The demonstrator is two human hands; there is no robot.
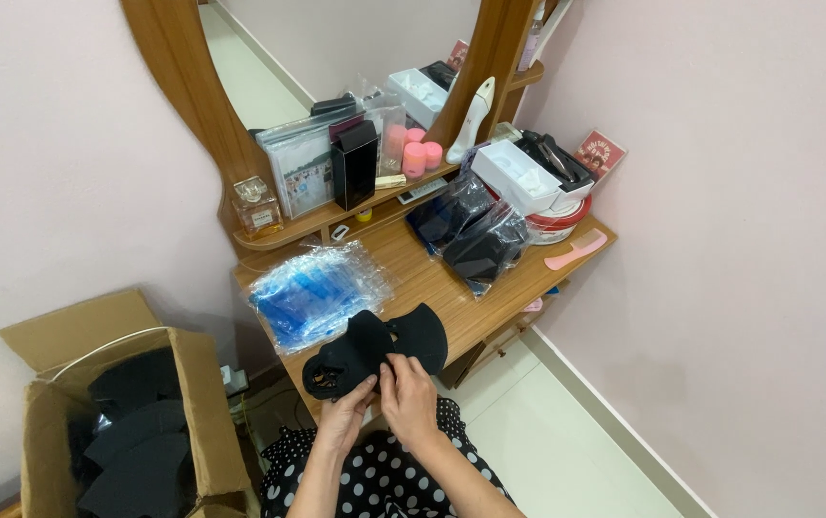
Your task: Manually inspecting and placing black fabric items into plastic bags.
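The person's left hand (344, 414) and right hand (407, 395) meet at the near edge of the wooden counter (432, 278), both closed on a black fabric mask (375, 350). The left hand's fingers curl up under the mask's lower edge and pinch it; the right hand's thumb and fingertips nip the fabric at the middle, just beside the left hand. The mask lies partly on the counter and partly lifted, spreading away from the hands to both sides.

Just beyond the left hand, a pile of clear plastic sleeves holding blue masks (312, 293) rests on the counter, near the black mask. Farther out beyond the right hand sit clear bags of black masks (471, 235), and past them a white box (514, 177) and a pink comb (574, 251). On the shelf below the mirror (336, 38), well apart from the hands, stand a perfume bottle (257, 208), a black box (354, 165) and pink jars (420, 155). To the left of the left hand, on the floor, an open cardboard box (197, 403) holds more black fabric pieces (135, 432). Below the hands shows polka-dot clothing (384, 480).
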